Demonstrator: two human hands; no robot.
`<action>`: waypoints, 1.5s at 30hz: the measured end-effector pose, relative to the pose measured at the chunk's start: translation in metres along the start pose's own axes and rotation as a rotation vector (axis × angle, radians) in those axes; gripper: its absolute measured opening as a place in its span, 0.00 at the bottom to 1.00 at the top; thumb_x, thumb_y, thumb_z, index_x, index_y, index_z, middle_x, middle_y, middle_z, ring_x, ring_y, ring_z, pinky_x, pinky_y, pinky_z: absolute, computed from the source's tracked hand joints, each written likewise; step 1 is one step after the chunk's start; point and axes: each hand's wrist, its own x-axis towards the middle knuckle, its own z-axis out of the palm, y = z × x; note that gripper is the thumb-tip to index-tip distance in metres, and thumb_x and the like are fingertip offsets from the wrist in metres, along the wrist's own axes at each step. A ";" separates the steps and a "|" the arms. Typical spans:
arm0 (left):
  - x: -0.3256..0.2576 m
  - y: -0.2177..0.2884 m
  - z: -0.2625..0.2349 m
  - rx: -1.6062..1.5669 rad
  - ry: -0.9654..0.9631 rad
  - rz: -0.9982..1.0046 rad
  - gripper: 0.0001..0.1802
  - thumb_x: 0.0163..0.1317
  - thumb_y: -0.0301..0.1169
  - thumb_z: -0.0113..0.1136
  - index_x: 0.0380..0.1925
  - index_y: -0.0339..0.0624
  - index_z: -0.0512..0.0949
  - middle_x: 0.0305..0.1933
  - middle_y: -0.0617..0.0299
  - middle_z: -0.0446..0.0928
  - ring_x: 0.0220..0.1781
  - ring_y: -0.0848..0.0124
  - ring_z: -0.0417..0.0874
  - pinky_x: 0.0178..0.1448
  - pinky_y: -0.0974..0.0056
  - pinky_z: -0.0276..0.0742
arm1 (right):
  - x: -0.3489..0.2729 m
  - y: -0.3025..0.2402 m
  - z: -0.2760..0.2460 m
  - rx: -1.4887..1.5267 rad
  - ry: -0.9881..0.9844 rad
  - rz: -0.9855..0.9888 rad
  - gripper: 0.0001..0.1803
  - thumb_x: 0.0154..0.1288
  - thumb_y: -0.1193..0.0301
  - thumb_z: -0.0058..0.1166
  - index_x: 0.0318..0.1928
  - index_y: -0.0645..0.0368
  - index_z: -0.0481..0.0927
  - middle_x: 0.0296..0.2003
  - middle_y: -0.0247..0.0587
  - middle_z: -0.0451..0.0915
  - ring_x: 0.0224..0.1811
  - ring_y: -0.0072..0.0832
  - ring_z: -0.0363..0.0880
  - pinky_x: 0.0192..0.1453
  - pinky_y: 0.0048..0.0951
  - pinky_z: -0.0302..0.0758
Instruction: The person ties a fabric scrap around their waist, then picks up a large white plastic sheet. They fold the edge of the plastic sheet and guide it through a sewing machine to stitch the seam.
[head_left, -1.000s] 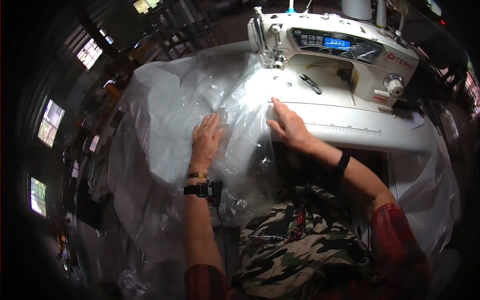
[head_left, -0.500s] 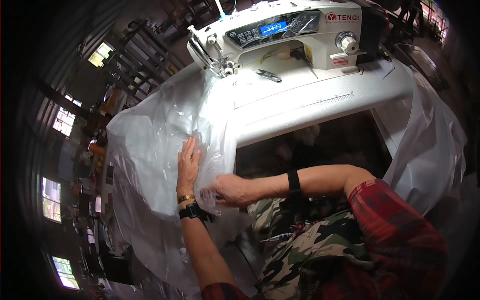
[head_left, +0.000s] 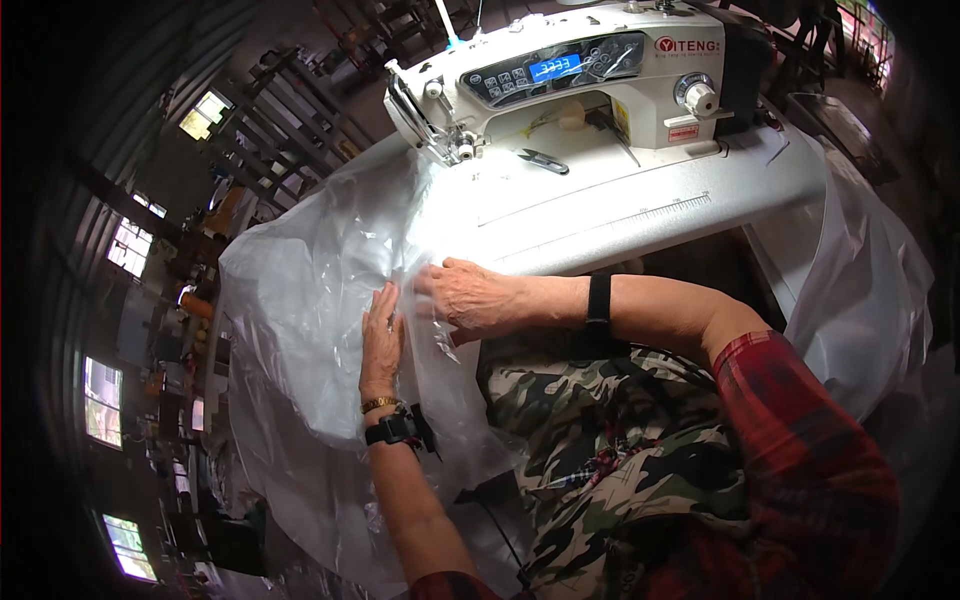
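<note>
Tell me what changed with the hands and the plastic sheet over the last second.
The right hand came back from the machine bed toward the body and now lies beside the left hand on the clear plastic sheet. The left hand stayed flat on it; the sewing machine is unchanged.

Two hands are showing: a left hand and a right hand, both lying flat on one big clear plastic sheet. One white sewing machine is standing on one white table. One pair of small snips is lying on the machine bed. Each wrist is wearing one black band; the left is also wearing one gold bracelet.
</note>
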 end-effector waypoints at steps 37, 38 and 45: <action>-0.016 0.062 -0.017 0.130 0.211 0.073 0.22 0.68 0.30 0.51 0.60 0.35 0.72 0.67 0.48 0.69 0.70 0.55 0.67 0.73 0.54 0.60 | -0.126 -0.080 -0.002 1.640 -0.081 1.398 0.25 0.70 0.53 0.53 0.52 0.63 0.78 0.41 0.37 0.81 0.33 0.23 0.78 0.32 0.23 0.73; -0.023 0.081 -0.019 -0.002 0.245 0.111 0.20 0.67 0.29 0.52 0.57 0.34 0.73 0.63 0.46 0.72 0.66 0.54 0.71 0.68 0.55 0.66 | -0.121 -0.081 0.000 1.681 -0.081 1.438 0.23 0.68 0.53 0.55 0.49 0.62 0.79 0.37 0.35 0.80 0.30 0.21 0.76 0.29 0.22 0.70; -0.090 0.165 -0.007 -0.297 0.033 0.143 0.12 0.68 0.27 0.55 0.46 0.31 0.79 0.39 0.53 0.84 0.42 0.66 0.84 0.47 0.66 0.78 | -0.108 -0.104 0.008 1.698 -0.187 1.170 0.13 0.61 0.60 0.63 0.30 0.56 0.80 0.21 0.26 0.72 0.20 0.17 0.67 0.25 0.20 0.63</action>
